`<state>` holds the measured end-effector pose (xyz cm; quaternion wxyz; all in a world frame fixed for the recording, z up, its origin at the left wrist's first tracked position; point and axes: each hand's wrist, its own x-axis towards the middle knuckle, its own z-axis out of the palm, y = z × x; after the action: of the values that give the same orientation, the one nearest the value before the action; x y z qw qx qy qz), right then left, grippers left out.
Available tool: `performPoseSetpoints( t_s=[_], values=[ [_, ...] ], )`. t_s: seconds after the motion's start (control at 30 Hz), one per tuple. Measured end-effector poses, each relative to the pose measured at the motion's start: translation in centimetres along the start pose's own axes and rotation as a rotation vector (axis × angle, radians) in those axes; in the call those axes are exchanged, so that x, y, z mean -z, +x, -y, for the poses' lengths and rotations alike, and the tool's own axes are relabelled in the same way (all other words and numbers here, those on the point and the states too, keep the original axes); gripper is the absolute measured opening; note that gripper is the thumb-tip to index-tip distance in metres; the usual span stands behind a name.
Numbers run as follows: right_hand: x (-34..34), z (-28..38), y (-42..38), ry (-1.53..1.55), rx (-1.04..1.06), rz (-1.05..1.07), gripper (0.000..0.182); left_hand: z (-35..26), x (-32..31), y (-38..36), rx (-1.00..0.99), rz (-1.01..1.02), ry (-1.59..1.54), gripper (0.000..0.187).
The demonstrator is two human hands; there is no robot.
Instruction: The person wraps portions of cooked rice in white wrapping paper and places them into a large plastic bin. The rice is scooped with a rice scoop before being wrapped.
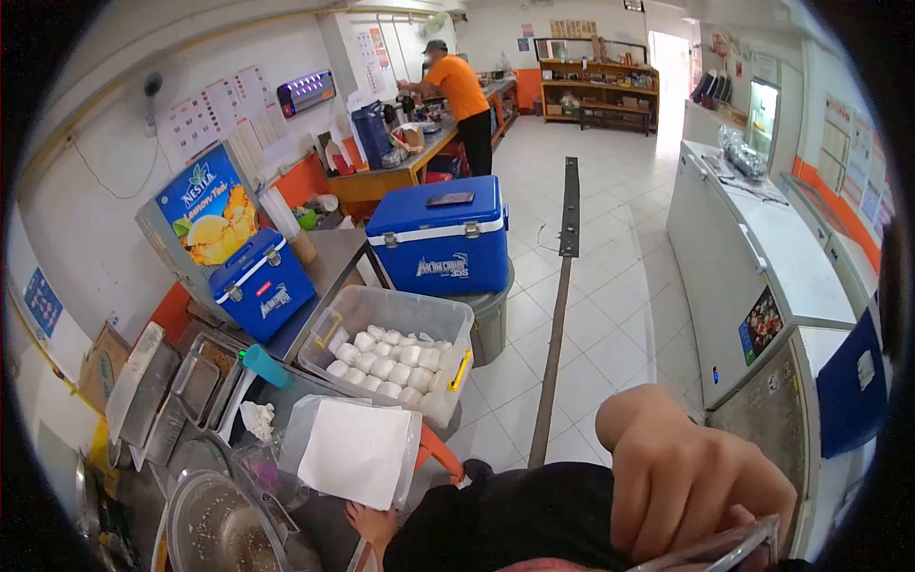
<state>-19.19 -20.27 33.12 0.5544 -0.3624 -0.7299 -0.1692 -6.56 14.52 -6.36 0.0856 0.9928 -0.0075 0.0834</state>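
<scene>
My right hand (691,477) is raised close to the camera with its fingers curled. A clear rim (734,548), like that of a pair of glasses, shows just below it; whether the fingers grip anything is hidden. Low on the left, my left hand (372,522) rests at the table edge, its visible fingers outstretched and holding nothing. Just beyond it lie white paper sheets (353,453) on a clear plastic bag. Rows of round white pieces, like dough balls (400,362), fill part of a clear plastic bin (381,310) behind the sheets.
A large pot (224,534) and metal trays (202,381) stand on the left. Two blue coolers, one small (262,286) and one large (438,238), sit beyond. A person in an orange shirt (457,86) works at the far counter. White chest freezers (753,276) line the right.
</scene>
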Motion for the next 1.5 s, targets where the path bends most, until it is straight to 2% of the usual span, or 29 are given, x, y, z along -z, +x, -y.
performPoseSetpoints(
  t_s=[0.13,0.2,0.27,0.33,0.37,0.4,0.43,0.47,0.5,0.53,0.67,0.73,0.87,1.0,1.03,1.1,1.13,1.2,1.27,1.33,1.5],
  values=[
    [0.7,-0.2,-1.5,-0.033,-0.058,-0.079,0.022,0.4,-0.5,-0.1,-0.051,-0.079,-0.004,0.065],
    [0.3,-2.4,-4.9,-0.086,-0.009,-0.318,0.033,1.5,-2.1,-0.1,-0.067,-0.115,-0.032,0.064],
    [0.7,-3.7,-10.2,-0.06,-0.409,-0.391,0.039,1.4,-2.4,0.1,-0.084,-0.153,-0.054,0.063],
    [0.3,-6.2,-14.9,-0.309,-1.021,-0.525,0.042,0.5,-1.0,-0.1,-0.107,-0.191,-0.063,0.061],
    [0.0,-7.1,-17.9,-0.514,-1.303,-0.301,0.041,0.4,-0.8,-0.1,-0.101,-0.194,-0.072,0.061],
    [-0.4,-8.1,-21.5,-0.72,-1.565,-0.054,0.041,0.2,-0.8,0.0,-0.065,-0.145,-0.081,0.069],
    [-1.3,-8.4,-26.6,-0.777,-1.635,0.289,0.042,0.1,-0.6,0.0,-0.028,-0.094,-0.088,0.077],
    [-2.4,-8.1,-32.0,-0.822,-1.676,0.637,0.043,-0.2,-0.4,-0.1,-0.024,-0.096,-0.09,0.077],
    [-3.7,-7.7,-36.8,-0.619,-1.906,0.737,0.041,-0.6,-0.1,-0.2,0.012,-0.128,-0.11,0.069],
    [-4.8,-6.8,-40.6,-0.423,-1.983,0.713,0.035,-0.7,0.0,-0.3,0.047,-0.159,-0.126,0.061],
    [-7.0,-3.5,-48.0,-0.4,-2.003,0.733,0.035,0.2,-2.0,-0.1,-0.027,-0.223,-0.062,0.062],
    [-7.6,-0.4,-51.7,-0.38,-2.018,0.747,0.035,0.5,-2.0,-0.1,0.011,-0.133,-0.016,0.062],
    [-8.1,5.2,-58.4,-0.346,-2.05,0.767,0.035,0.4,-1.7,-0.1,-0.044,-0.16,-0.065,0.063],
    [-9.6,6.9,-63.7,-0.31,-2.078,0.776,0.036,0.7,-1.6,0.0,-0.094,-0.129,-0.092,0.064],
    [-9.7,6.8,-62.2,-0.306,-2.075,0.769,0.036,0.9,-1.7,0.0,-0.11,-0.126,-0.118,0.065],
    [-10.2,7.2,-58.3,-0.374,-2.436,0.4,0.028,1.2,-2.0,0.0,-0.128,-0.141,-0.084,0.065],
    [-11.3,9.3,-63.5,-0.367,-2.437,0.396,0.028,1.2,-2.1,0.0,-0.144,-0.162,-0.058,0.065],
    [-14.3,8.1,-74.0,-0.21,-2.233,0.305,0.034,0.8,-1.5,-0.1,-0.127,-0.15,-0.06,0.065],
    [-14.6,9.1,-73.8,-0.224,-2.237,0.296,0.034,0.6,-1.2,0.0,-0.11,-0.144,-0.065,0.065],
    [-15.3,9.9,-73.7,-0.251,-2.246,0.286,0.035,0.8,-1.3,0.1,-0.182,-0.172,-0.064,0.063],
    [-13.9,6.6,-69.1,-0.299,-2.278,0.275,0.037,0.4,-1.3,0.0,-0.136,-0.187,-0.052,0.063]
  ],
)
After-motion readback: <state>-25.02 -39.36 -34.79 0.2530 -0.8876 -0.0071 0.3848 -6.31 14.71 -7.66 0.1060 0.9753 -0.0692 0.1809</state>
